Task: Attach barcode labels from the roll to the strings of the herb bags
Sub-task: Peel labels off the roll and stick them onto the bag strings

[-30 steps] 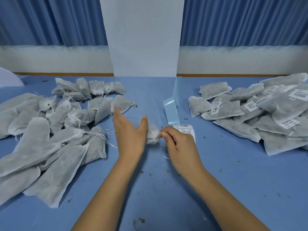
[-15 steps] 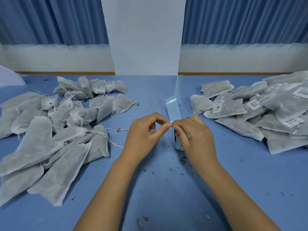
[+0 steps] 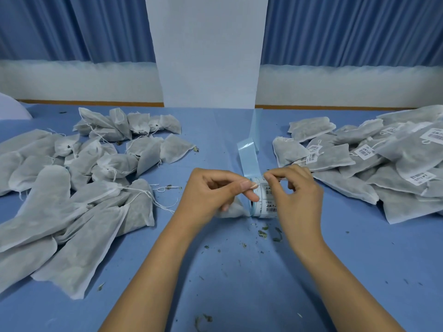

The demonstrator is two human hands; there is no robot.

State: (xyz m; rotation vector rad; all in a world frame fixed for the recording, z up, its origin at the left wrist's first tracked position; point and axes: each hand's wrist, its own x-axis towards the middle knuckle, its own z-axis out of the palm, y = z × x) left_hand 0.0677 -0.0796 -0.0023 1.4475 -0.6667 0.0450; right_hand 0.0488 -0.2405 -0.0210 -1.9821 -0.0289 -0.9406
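Note:
My left hand [image 3: 215,192] pinches the string of a small white herb bag [image 3: 233,210], which lies on the blue table under its fingers. My right hand [image 3: 296,195] pinches a thin white piece, seemingly a barcode label, at its fingertips just over the label roll [image 3: 266,203]. The roll lies on its side between my hands, and its bare blue backing strip [image 3: 248,156] trails away toward the back. A narrow gap separates the fingertips of my two hands. Whether the label touches the string is hidden by my fingers.
A pile of unlabelled bags [image 3: 72,188] with loose strings covers the left of the table [image 3: 239,283]. Bags carrying barcode labels [image 3: 383,168] are heaped on the right. Herb crumbs [image 3: 263,233] lie near the roll. A white upright panel [image 3: 208,56] stands at the back.
One second ago my left hand held the bag open-fingered while my right reached the roll. Then both hands pinched together in front of the roll; now their fingertips have drawn slightly apart.

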